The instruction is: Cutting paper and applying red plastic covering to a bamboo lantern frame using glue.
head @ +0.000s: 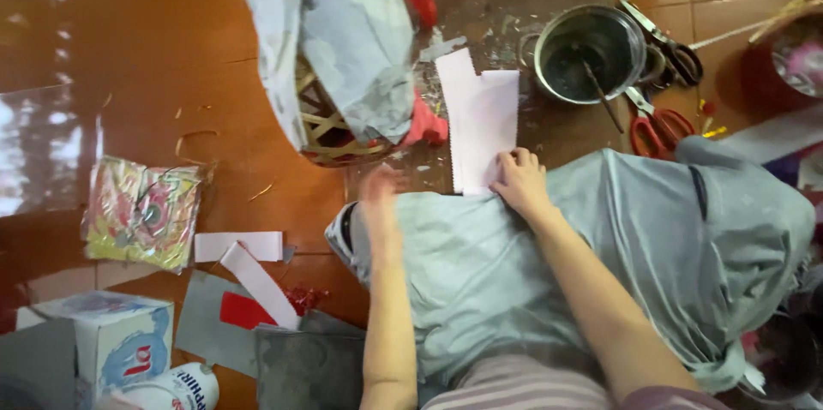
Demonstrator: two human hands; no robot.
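My right hand point(519, 181) presses down on the near end of a white paper piece point(480, 117) with a jagged left edge, which lies partly over the grey cloth point(480, 273) on my lap. My left hand point(380, 196) is blurred and rests on the cloth's left edge, fingers apart, holding nothing that I can make out. Beyond the hands stands a bamboo frame point(330, 123) partly covered with grey paper point(343, 41) and red trim.
A metal pot point(591, 52) with a brush stands at the back right, with red-handled scissors point(658, 125) and dark scissors point(673, 50) beside it. Left on the floor lie a colourful packet point(141, 213), white paper strips point(249, 260), a tissue box point(111, 337) and a glue bottle point(176, 389).
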